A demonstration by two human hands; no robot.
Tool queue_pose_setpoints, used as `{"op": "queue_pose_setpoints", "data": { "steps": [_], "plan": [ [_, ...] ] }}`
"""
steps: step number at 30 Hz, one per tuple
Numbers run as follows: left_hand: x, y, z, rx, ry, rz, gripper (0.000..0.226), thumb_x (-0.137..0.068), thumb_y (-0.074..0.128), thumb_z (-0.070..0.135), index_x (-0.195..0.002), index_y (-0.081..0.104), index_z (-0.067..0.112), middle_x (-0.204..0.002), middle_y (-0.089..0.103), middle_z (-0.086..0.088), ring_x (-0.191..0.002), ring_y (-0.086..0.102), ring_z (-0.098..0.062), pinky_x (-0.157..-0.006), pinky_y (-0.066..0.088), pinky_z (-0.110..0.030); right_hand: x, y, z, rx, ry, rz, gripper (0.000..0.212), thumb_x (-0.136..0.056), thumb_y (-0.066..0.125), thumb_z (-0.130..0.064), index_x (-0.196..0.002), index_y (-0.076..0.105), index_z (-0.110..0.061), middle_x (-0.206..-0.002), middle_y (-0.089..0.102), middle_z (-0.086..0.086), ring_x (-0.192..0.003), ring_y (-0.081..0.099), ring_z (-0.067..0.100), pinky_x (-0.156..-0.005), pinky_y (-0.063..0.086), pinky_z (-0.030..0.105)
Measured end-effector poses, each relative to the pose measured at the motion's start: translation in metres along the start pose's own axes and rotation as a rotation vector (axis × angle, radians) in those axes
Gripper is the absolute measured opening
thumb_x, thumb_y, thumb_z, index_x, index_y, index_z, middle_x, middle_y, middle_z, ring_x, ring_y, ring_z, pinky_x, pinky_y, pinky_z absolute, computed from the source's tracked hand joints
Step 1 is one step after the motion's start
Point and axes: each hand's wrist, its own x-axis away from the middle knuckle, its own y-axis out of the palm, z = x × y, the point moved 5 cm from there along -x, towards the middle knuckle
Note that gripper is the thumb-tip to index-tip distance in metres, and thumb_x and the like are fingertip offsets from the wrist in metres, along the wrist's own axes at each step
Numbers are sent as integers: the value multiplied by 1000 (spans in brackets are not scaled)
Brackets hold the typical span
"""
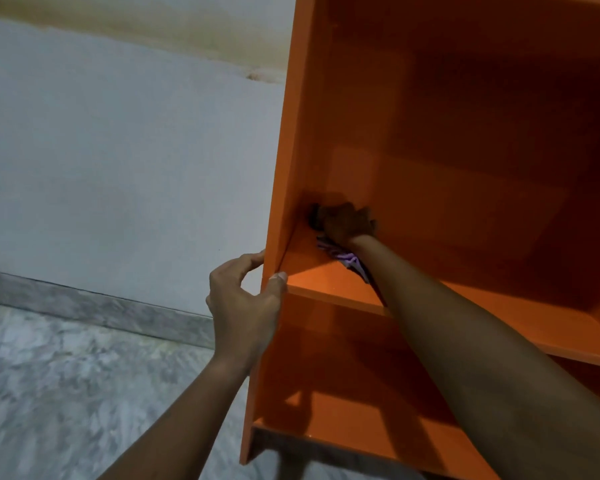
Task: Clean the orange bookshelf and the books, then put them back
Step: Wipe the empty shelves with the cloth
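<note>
Two hands on the job in the head view, both busy with the orange bookshelf [430, 150], which stands on the marble floor [66, 375] close against the pale wall [118, 150]. The left hand [243, 306] clamps the front edge of the left side panel [291, 168], thumb on the front face and fingers curled round the outside, looks like it's bracing the unit. The right hand [343, 225] is reached deep into the back left corner of the middle shelf [326, 282], fingers bunched on a purple cloth [347, 259] and pushing it into the corner. No books anywhere in sight, so that part isn't started as far as I can tell. The shelf looks like smooth laminated board: stiff, a bit slick, probably light enough to rock when empty. I'd hold it by a panel edge just like that, while the soft cloth squashes into corners easily.
</note>
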Motion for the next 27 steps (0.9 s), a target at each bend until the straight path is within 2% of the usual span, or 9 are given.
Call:
{"op": "queue_pose_setpoints", "data": {
  "steps": [3,6,9,13,15,17,21,23,27],
  "plan": [
    [1,0,-2,14,3,-1,37,-83,64,57,-114,67,39,-120,67,12,-115,62,-18,-99,51,-59,-7,15,-30,65,-95,-13,69,-99,39,-61,-154,38,-20,-162,30,9,-152,9,42,-120,8,57],
    [0,0,-1,-12,-5,-8,30,-81,62,58,-109,62,46,-121,66,12,-117,60,-18,-102,47,-61,-14,18,-26,47,-71,-19,71,-100,37,-59,-158,29,-19,-164,24,11,-152,9,43,-120,9,58],
    [0,-2,1,-9,-13,-19,27,-81,62,57,-107,59,49,-121,65,14,-118,59,-20,-101,47,-62,-1,13,-24,29,-82,-24,70,-98,38,-62,-154,36,-19,-161,31,13,-149,17,42,-117,15,57],
    [0,-5,5,-64,-16,-34,31,-84,65,54,-112,66,40,-123,67,10,-119,59,-21,-107,41,-58,54,0,-29,-29,-121,-28,50,-101,42,-56,-136,56,-23,-145,48,17,-138,37,40,-115,31,51],
    [1,-7,10,-122,-14,-50,33,-87,68,51,-115,69,34,-122,69,8,-120,59,-20,-107,36,-54,88,-3,-28,-34,-227,-41,31,-100,45,-50,-116,66,-33,-132,57,17,-128,50,39,-107,40,49],
    [1,-11,17,-174,-21,-72,34,-87,68,52,-116,71,33,-120,71,9,-119,61,-21,-106,36,-55,120,-7,-24,32,-341,-30,31,-98,43,-52,-101,68,-34,-121,62,10,-117,55,35,-98,43,46],
    [5,-22,35,-363,-146,-155,42,-95,62,52,-132,66,34,-130,69,-3,-124,59,-30,-107,32,-53,185,-8,-21,45,-574,-25,31,-103,43,-44,-127,62,-41,-109,47,-8,-107,38,20,-91,33,43],
    [18,-30,44,-443,-177,-209,42,-101,53,47,-141,58,33,-137,64,-7,-126,57,-34,-107,35,-53,202,-11,-20,56,-620,42,37,-102,45,-43,-137,56,-44,-116,47,-8,-109,36,19,-92,34,44],
    [52,-31,64,-538,-1,-358,47,-105,44,29,-152,41,26,-142,59,-8,-125,56,-35,-106,41,-57,227,-12,-12,197,-702,126,43,-101,50,-40,-142,48,-50,-130,46,0,-112,36,24,-88,34,43]
  ]
}}
